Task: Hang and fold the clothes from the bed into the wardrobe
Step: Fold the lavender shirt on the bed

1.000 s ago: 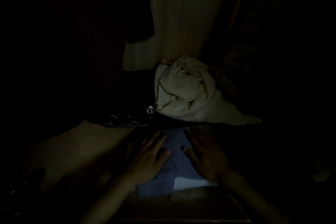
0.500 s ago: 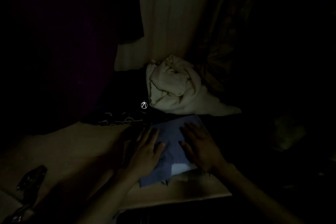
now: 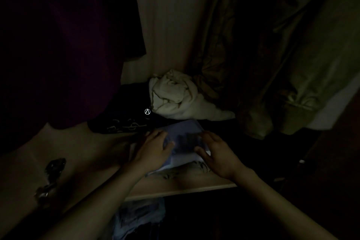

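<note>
Left hand (image 3: 153,150): fingers straight, flat on the left part of the blue cloth (image 3: 183,138). Right hand (image 3: 218,152): fingers lightly spread, resting on its right part; neither hand grips. Blue cloth: folded, lower centre of frame, lying on the shelf (image 3: 81,150), its near edge close to the shelf's front lip. Behind it, centre: crumpled cream garment (image 3: 175,95); to its left, black garment with pale print (image 3: 124,122). Lower left on shelf: dark clip-like object (image 3: 52,175), too dim to identify. Upper right: hanging olive garment (image 3: 319,48).
</note>
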`<move>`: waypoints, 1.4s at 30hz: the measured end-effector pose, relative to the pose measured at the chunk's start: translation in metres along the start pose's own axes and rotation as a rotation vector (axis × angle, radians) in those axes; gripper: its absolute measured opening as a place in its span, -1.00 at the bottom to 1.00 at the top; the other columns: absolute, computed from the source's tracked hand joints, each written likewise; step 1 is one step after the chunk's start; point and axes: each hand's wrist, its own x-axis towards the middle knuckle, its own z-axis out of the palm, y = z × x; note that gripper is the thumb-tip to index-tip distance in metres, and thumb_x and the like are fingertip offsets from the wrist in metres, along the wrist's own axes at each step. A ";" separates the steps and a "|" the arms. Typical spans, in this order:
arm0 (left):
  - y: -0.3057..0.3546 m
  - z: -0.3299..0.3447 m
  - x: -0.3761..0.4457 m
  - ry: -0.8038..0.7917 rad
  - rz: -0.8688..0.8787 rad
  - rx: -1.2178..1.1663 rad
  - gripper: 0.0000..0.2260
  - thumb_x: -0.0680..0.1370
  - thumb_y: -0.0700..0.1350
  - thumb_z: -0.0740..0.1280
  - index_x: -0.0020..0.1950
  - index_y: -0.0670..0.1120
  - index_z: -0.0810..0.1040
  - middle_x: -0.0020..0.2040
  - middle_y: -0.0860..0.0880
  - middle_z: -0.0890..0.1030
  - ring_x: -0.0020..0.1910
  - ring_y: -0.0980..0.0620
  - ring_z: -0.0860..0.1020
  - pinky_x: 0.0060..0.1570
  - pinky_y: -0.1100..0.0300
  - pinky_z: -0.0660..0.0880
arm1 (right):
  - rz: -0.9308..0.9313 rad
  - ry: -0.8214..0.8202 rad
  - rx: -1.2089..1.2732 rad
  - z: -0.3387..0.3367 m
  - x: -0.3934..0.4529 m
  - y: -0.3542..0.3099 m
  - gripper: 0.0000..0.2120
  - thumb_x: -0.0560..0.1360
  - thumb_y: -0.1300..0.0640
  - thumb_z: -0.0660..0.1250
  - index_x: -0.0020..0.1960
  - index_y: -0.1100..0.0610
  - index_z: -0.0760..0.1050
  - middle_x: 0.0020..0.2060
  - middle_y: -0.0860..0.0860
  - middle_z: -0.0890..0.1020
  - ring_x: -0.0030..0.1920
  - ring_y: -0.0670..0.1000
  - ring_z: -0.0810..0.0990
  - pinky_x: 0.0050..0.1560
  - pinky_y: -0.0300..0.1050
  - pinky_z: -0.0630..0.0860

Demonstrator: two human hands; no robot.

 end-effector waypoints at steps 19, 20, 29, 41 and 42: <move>0.141 -0.017 -0.206 0.028 -0.105 0.060 -0.58 0.64 0.06 0.22 0.40 -0.17 0.44 0.37 -0.12 0.48 0.35 -0.07 0.40 0.33 0.11 0.33 | -0.065 -0.139 0.256 -0.058 -0.199 -0.021 -0.47 0.62 -0.11 0.18 0.51 0.09 0.24 0.42 0.05 0.36 0.35 -0.04 0.32 0.26 -0.38 0.18; 0.146 -0.019 -0.209 0.034 -0.083 0.050 -0.58 0.64 0.07 0.22 0.40 -0.15 0.44 0.36 -0.11 0.49 0.34 -0.06 0.41 0.32 0.10 0.34 | -0.056 -0.146 0.257 -0.064 -0.206 -0.024 -0.47 0.61 -0.12 0.18 0.51 0.08 0.23 0.42 0.05 0.36 0.36 -0.03 0.34 0.30 -0.33 0.22; 0.180 -0.007 -0.245 -0.002 0.158 -0.142 -0.63 0.62 0.17 0.19 0.35 0.01 0.42 0.28 0.05 0.48 0.20 0.17 0.38 0.16 0.21 0.34 | 0.111 -0.083 0.066 -0.117 -0.280 -0.055 -0.47 0.61 -0.14 0.18 0.50 0.06 0.24 0.34 0.04 0.43 0.32 0.03 0.42 0.31 -0.11 0.39; 0.282 0.075 -0.334 -0.388 0.499 -0.212 -0.48 0.64 0.19 0.13 0.57 0.06 0.18 0.53 0.04 0.28 0.47 -0.05 0.21 0.45 0.05 0.21 | 0.611 -0.090 -0.239 -0.150 -0.505 -0.080 -0.48 0.54 -0.33 0.07 0.42 -0.14 0.18 0.34 -0.07 0.40 0.24 -0.04 0.49 0.17 -0.21 0.40; 0.299 0.080 -0.343 -0.407 0.537 -0.224 -0.48 0.64 0.18 0.13 0.57 0.05 0.18 0.53 0.04 0.28 0.48 -0.05 0.22 0.45 0.07 0.20 | 0.662 -0.068 -0.254 -0.158 -0.527 -0.080 -0.44 0.55 -0.32 0.09 0.46 -0.13 0.15 0.41 -0.07 0.35 0.29 -0.04 0.46 0.21 -0.22 0.35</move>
